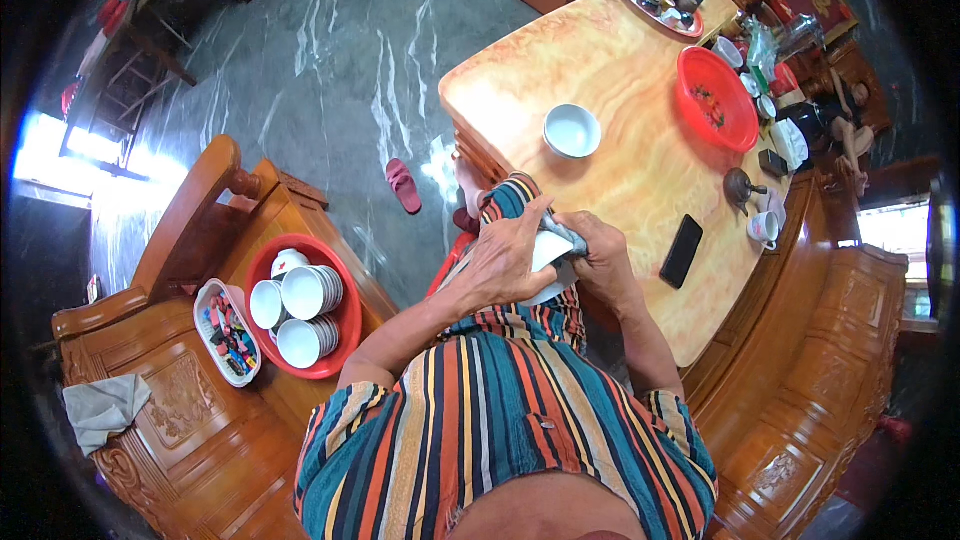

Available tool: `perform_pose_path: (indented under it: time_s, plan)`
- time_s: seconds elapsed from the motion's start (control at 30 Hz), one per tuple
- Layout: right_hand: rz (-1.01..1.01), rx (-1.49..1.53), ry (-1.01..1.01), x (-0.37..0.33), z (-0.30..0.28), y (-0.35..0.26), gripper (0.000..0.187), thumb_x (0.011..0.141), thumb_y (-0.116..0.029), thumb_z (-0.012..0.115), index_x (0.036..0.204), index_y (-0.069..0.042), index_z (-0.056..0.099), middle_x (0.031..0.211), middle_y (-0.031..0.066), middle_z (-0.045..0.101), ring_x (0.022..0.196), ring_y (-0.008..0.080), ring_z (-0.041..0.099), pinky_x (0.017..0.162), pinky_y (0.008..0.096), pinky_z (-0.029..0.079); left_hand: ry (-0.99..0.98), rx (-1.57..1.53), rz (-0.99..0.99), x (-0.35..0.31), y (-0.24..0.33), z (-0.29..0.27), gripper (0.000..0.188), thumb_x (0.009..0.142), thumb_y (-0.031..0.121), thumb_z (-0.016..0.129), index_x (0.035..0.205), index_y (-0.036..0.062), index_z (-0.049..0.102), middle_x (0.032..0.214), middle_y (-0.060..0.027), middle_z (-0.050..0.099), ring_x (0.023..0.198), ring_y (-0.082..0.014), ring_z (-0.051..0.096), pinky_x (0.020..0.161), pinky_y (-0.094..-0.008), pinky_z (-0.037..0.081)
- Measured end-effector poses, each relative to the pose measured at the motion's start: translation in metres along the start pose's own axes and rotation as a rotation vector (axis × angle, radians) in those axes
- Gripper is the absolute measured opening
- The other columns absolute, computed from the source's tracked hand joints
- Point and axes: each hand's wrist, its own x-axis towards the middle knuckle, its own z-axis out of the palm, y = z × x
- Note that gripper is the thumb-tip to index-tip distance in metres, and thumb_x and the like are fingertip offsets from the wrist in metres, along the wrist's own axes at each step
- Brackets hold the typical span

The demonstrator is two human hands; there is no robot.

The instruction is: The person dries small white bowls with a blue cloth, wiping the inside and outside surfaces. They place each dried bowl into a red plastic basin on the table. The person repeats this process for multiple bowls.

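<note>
Above my lap, my left hand (503, 258) is closed on a white bowl (549, 249), thumb on the near side. My right hand (602, 252) grips a greyish cloth (569, 234) and presses it against the bowl's rim. The fingers of both hands are partly hidden behind the bowl and cloth. Another white bowl (572, 131) stands upright on the marble-patterned table, just beyond my hands. To my left, a red basin (352, 325) on the wooden bench holds several stacked white bowls (304, 292).
Beside that basin is a white basket (238, 376) of small colourful items; a grey cloth (106, 410) lies further left. The table (530, 70) carries a phone (681, 251), a red colander (745, 120), a mug (763, 229) and a tea tray (690, 31). A pink slipper (403, 186) lies on the floor.
</note>
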Motion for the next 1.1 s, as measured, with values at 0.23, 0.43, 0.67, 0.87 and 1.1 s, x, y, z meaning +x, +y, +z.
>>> perform_pose_path:
  time_s: [0.23,0.43,0.67,0.87,1.1]
  plan:
    - [0.244,0.446,0.167,-0.018,0.022,0.013,0.036,0.076,0.007,0.056,0.111,0.001,0.059,0.098,0.0102,0.066,0.088,0.0170,0.063,0.078,0.0267,0.049,0.128,-0.078,0.004,-0.004,0.000,0.001,0.076,0.064,0.017,0.064,0.132,0.0017,0.033,0.084,-0.0212,0.061,0.074,-0.0372,0.061,0.070,-0.0429,0.048]
    - [0.497,0.873,0.442,-0.034,0.047,0.015,0.020,0.090,-0.011,0.063,0.106,0.001,0.060,0.094,0.0036,0.064,0.086,0.0085,0.059,0.076,0.0236,0.048,0.243,-0.102,0.024,-0.002,0.006,0.005,0.075,0.065,0.017,0.066,0.130,-0.0010,0.035,0.088,-0.0215,0.061,0.074,-0.0365,0.061,0.069,-0.0424,0.049]
    - [0.817,1.614,0.400,-0.026,0.068,-0.001,0.032,0.088,-0.015,0.064,0.117,-0.003,0.055,0.110,0.0064,0.062,0.095,0.0179,0.062,0.083,0.0305,0.052,0.547,0.027,0.208,0.001,0.010,0.007,0.059,0.061,0.013,0.065,0.117,0.0006,0.050,0.089,-0.0203,0.062,0.076,-0.0345,0.062,0.070,-0.0402,0.050]
    - [0.823,1.483,0.271,-0.030,0.067,0.011,0.034,0.086,-0.015,0.067,0.116,-0.003,0.056,0.108,0.0053,0.063,0.093,0.0159,0.062,0.080,0.0292,0.052,0.459,0.049,0.204,0.002,0.004,-0.006,0.047,0.059,0.011,0.065,0.105,0.0021,0.057,0.086,-0.0173,0.061,0.072,-0.0333,0.061,0.066,-0.0397,0.049]
    - [0.600,0.886,0.204,-0.033,0.044,0.033,0.021,0.085,-0.008,0.068,0.104,-0.001,0.062,0.092,0.0001,0.065,0.084,0.0088,0.059,0.076,0.0244,0.049,0.261,0.063,0.167,-0.007,0.000,-0.002,0.046,0.061,0.012,0.064,0.105,0.0019,0.057,0.082,-0.0170,0.061,0.069,-0.0324,0.061,0.063,-0.0404,0.049]
